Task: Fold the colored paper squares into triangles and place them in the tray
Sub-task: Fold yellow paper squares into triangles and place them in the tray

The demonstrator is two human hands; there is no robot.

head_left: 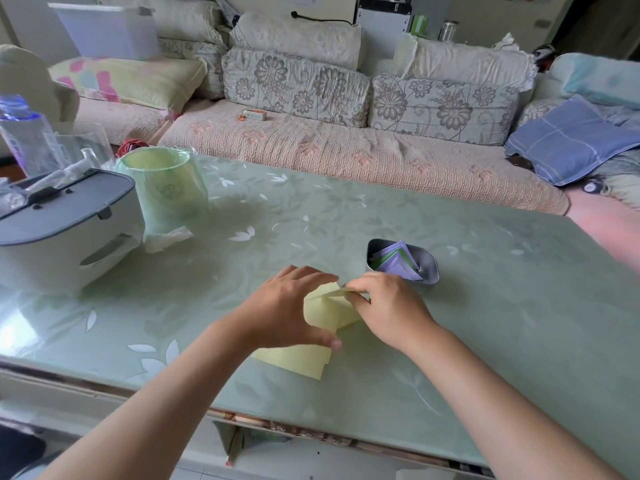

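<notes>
Now left hand, right hand hold yellow paper, corner toward tray

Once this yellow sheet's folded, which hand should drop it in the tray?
Right, probably. The right hand pinches the yellow sheet at its upper edge, and the tray sits just beyond it on that side. The left hand is on the sheet's far side and would have to cross over.

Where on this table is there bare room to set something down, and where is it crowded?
Free: the table right of the tray, and the strip between green bin and tray. Crowded: the left end, with grey-lidded box and bin; front centre, where left hand and right hand hold the yellow paper.
</notes>
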